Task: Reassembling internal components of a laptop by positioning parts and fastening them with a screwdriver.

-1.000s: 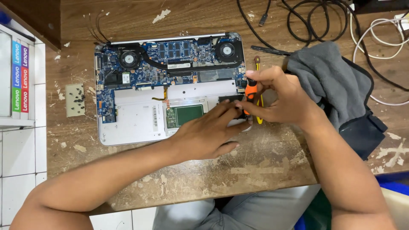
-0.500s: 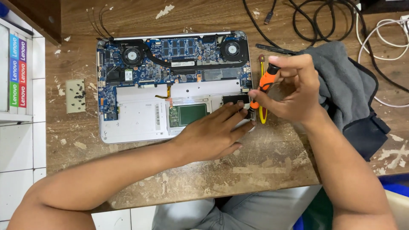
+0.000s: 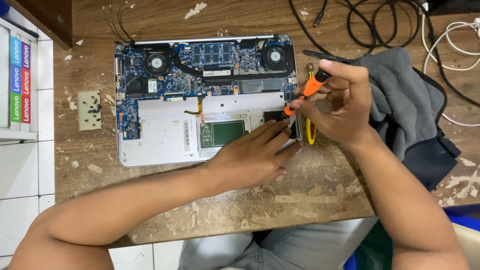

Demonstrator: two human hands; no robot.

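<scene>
An opened laptop (image 3: 165,140) lies bottom up on a worn wooden table (image 3: 310,195), its cover off, so that the blue circuit board, two round fans and a black heat pipe show along the far half and bare silver metal along the near half. The right hand (image 3: 340,102) grips an orange and black screwdriver (image 3: 304,94) between thumb and fingertips, fingers closed around the handle; the tool tilts, with its top toward the person's right and its tip down at the laptop's right edge, near the near corner. The left hand (image 3: 252,155) lies flat on the silver part of the laptop, fingers together and stretched toward that same corner, their tips just beside the screwdriver's tip; it clasps nothing. A second, yellow-handled screwdriver (image 3: 311,129) lies on the table just beside the laptop's right edge, partly hidden under the right hand. To the right of it a grey cloth (image 3: 400,95) sits bunched over something dark. Black and white cables (image 3: 380,22) curl at the table's far right corner. Left of the laptop a small pale pad (image 3: 90,110) bears a scatter of tiny dark screws.
</scene>
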